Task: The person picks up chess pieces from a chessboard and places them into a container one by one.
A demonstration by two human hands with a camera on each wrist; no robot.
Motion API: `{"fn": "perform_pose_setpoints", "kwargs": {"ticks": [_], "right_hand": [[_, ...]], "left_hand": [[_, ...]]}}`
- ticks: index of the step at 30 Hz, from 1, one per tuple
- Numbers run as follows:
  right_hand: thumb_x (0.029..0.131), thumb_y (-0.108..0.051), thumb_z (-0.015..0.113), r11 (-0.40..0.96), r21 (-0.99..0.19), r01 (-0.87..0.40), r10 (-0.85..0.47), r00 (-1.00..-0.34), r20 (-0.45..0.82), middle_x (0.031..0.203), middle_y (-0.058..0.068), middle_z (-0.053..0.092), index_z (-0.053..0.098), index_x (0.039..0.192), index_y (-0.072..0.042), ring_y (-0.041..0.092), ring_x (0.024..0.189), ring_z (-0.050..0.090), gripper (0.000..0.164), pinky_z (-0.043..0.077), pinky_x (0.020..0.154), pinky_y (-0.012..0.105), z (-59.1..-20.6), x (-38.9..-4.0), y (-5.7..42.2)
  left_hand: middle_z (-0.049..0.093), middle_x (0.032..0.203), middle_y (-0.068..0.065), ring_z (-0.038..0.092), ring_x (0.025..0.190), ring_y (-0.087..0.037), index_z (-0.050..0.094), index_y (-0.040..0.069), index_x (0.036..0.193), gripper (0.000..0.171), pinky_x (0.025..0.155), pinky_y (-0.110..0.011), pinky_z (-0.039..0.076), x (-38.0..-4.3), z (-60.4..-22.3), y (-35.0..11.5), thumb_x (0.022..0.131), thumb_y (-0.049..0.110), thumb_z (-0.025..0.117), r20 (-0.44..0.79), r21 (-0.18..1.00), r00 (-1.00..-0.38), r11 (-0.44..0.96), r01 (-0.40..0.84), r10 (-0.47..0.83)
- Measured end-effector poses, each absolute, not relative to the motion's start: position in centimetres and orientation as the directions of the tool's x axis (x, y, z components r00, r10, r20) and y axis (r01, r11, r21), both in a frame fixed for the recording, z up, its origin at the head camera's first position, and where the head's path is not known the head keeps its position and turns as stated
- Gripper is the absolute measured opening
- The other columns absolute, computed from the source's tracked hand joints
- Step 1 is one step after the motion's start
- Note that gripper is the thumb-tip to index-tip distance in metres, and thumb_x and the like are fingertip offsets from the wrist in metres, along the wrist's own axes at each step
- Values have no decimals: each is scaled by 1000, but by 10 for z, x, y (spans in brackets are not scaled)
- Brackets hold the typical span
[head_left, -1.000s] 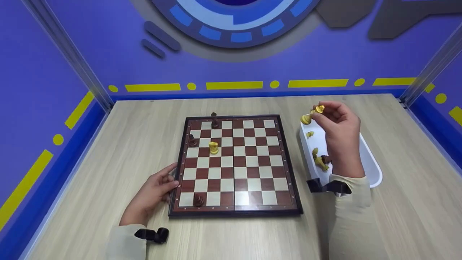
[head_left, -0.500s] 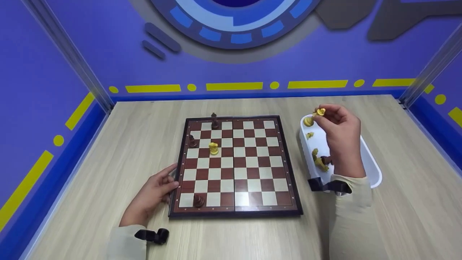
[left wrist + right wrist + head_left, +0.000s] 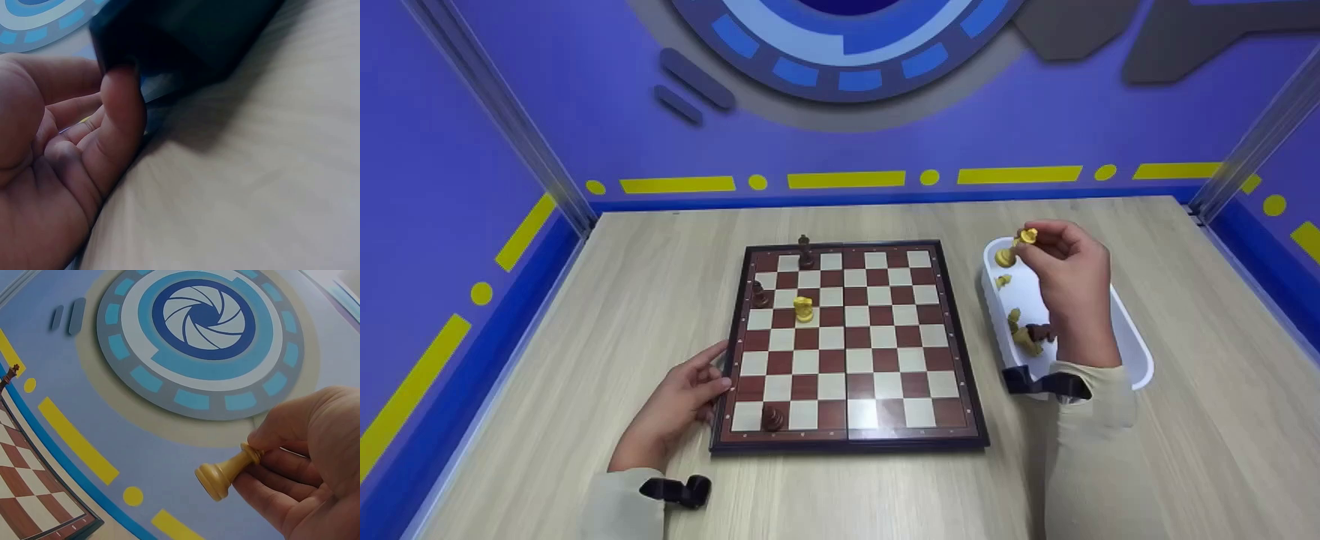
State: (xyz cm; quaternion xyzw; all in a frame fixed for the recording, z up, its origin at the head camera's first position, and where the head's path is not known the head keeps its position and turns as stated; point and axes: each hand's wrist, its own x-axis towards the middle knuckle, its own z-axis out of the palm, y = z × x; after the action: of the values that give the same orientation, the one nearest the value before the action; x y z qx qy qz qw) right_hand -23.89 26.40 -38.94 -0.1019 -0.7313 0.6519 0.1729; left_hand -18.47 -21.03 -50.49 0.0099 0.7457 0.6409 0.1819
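Observation:
My right hand [image 3: 1069,281] pinches a yellow chess piece [image 3: 220,475] between thumb and fingers, over the far end of the white tray. The piece is tilted, its round base pointing away from the fingers; its flared top [image 3: 1028,235] shows in the head view, but its kind is unclear. My left hand [image 3: 675,401] touches the left edge of the chessboard [image 3: 870,337] with thumb and forefinger. On the board stand a yellow knight [image 3: 804,309], a tall dark piece [image 3: 806,253] at the far edge, and two other dark pieces, at the left [image 3: 760,295] and near left corner.
The white tray [image 3: 1132,352] stands right of the board, partly hidden by my right hand and wrist. Several yellow and dark pieces [image 3: 1027,337] lie inside it. Blue panels [image 3: 855,150] wall the table at the back and sides.
My right hand has lowered slightly and shifted a little right, with the yellow chess piece still in its pinch. The left hand and the pieces on the board have stayed put.

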Motion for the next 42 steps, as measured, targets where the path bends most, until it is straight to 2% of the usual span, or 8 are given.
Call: {"fn": "perform_pose_setpoints", "kwargs": {"ticks": [9,20,32,42], "right_hand": [[88,-12,69,228,-974,10,382,-920,81,111,0,63,63,118,-8,12,102,59,30,51,84,14,-395,-241,266],[88,-11,68,272,-962,19,383,-919,90,100,-6,63,64,116,-6,7,94,59,29,51,80,15,-402,-243,271],[89,-13,65,305,-949,81,389,-920,46,104,-3,62,63,121,-6,10,95,58,32,50,81,18,-407,-246,275],[91,-16,64,365,-922,128,380,-925,22,106,-2,62,63,121,-6,12,94,56,32,48,78,21,-410,-246,277]], "left_hand": [[50,91,0,50,59,-6,28,13,154,68,48,-23,51,-185,-505,-211,94,9,61,-249,962,-934,175,-209,257],[51,90,0,52,60,-6,27,12,154,68,48,-24,51,-185,-507,-212,94,8,61,-238,965,-935,170,-198,263],[52,89,0,47,59,-6,29,14,153,67,47,-21,46,-183,-505,-210,94,8,61,-254,960,-938,182,-214,237],[52,89,0,47,59,-6,29,13,153,67,47,-21,46,-185,-505,-211,94,9,61,-241,964,-937,176,-201,251]]}}
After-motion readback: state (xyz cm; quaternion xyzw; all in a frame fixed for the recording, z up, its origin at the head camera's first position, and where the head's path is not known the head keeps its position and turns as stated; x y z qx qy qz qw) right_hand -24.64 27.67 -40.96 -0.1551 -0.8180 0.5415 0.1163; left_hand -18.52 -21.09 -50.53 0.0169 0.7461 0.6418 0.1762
